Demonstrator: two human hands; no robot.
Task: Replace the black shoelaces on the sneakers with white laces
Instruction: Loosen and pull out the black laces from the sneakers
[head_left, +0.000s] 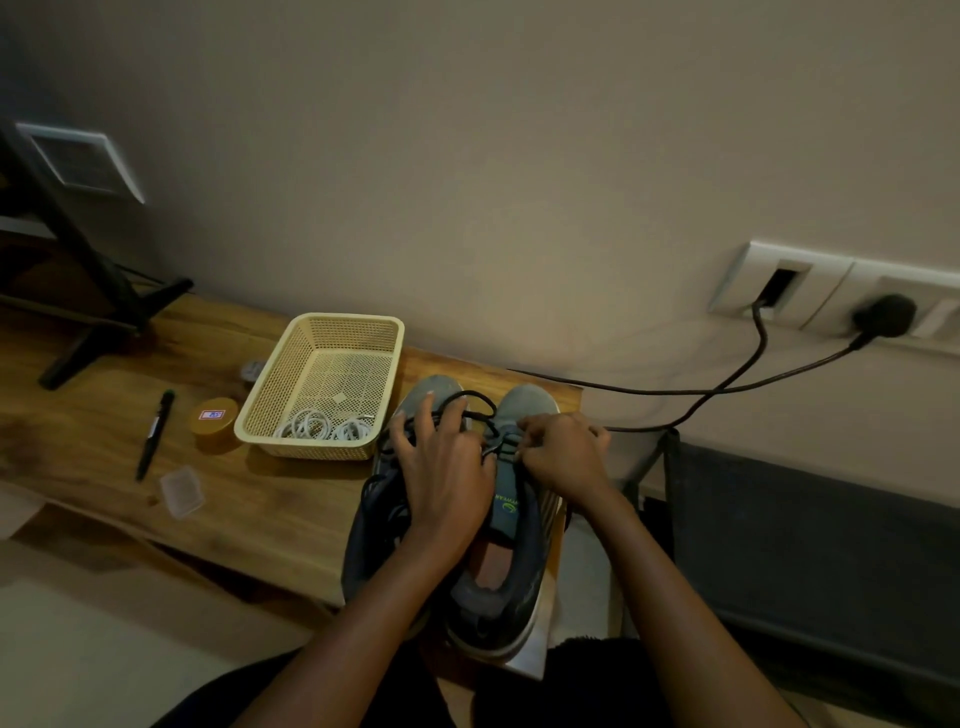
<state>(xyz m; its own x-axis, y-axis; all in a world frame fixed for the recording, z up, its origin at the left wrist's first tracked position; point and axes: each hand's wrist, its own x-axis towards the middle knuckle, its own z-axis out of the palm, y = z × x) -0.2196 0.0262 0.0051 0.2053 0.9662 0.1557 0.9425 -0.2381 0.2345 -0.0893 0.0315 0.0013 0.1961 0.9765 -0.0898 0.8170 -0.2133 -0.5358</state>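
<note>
A left sneaker (434, 387) and a right sneaker (530, 402), both grey, sit side by side at the right end of the wooden worktop (260, 493), toes toward the wall. Your left hand (444, 467) lies spread across the left sneaker, fingers fairly straight, steadying it. Your right hand (563, 457) is curled on the right sneaker, pinching the black lace (480, 400) by the eyelets. The lace is probably light, limp and quick to snag, so take it close to an eyelet and draw short lengths. White laces (322, 427) lie coiled in the cream basket (317, 325) just beside the left sneaker.
</note>
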